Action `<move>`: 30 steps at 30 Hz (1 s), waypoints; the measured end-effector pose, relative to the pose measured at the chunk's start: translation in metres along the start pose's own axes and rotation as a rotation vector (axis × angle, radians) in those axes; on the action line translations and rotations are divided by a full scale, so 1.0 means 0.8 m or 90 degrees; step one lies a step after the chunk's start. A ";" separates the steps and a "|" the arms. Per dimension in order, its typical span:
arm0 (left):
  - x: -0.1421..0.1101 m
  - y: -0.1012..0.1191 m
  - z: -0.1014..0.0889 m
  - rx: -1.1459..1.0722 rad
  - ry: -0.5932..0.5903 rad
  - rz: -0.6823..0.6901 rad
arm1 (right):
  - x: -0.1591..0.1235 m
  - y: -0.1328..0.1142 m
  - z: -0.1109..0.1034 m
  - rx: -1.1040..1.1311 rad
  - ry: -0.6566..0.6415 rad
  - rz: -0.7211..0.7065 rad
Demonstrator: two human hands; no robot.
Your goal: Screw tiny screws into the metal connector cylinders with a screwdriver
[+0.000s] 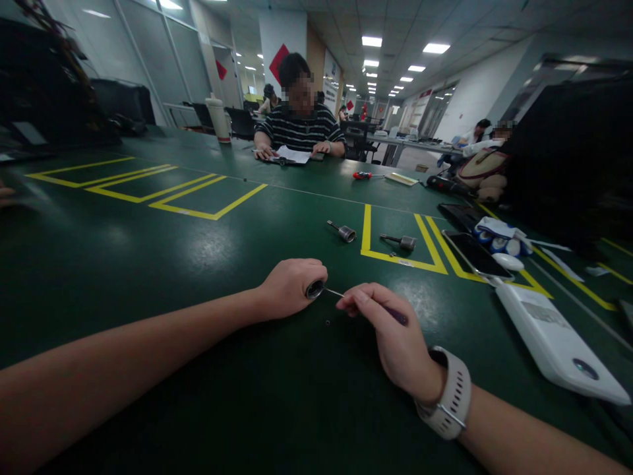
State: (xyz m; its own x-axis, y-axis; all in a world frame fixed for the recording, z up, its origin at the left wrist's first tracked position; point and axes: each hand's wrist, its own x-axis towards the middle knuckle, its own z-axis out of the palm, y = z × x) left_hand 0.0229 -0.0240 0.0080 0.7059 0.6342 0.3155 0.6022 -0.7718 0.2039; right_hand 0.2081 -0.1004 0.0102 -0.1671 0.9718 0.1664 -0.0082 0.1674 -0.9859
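My left hand (288,287) is closed around a dark metal cup-shaped bit, apparently a hole saw (315,289), whose round open end faces right. In my right hand (393,330) is a slim screwdriver (397,316) with a dark purple handle. Its thin shaft points left, and the tip meets the rim or opening of the cup; exactly where is too small to tell. Below the shaft a tiny dark part (327,322) lies on the table. Beyond my hands lie two similar bits with shanks, one hole saw (347,233) outside the yellow marking and another (407,243) inside it.
Yellow tape (366,231) marks boxes on the green table (198,369). At right are a white device (548,336), a phone (477,254) and a black bag (568,152). A red screwdriver (362,175) lies farther back. A person in a striped shirt (324,125) sits opposite with papers.
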 end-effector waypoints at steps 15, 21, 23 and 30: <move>-0.002 -0.003 0.002 -0.060 0.027 0.075 | 0.011 0.003 -0.002 0.200 -0.006 0.119; -0.002 0.000 0.001 0.033 0.016 0.046 | -0.001 0.001 0.001 -0.043 -0.017 -0.006; -0.002 0.000 0.001 0.058 0.009 0.060 | 0.000 0.000 0.001 -0.068 -0.031 -0.014; -0.002 0.001 -0.001 0.014 0.002 0.087 | 0.011 0.001 -0.004 0.180 -0.014 0.127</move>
State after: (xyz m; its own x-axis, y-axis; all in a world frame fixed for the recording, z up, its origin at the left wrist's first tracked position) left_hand 0.0218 -0.0254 0.0080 0.7811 0.5229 0.3414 0.5082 -0.8499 0.1389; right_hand 0.2095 -0.0915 0.0110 -0.2137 0.9765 -0.0274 -0.2461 -0.0810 -0.9658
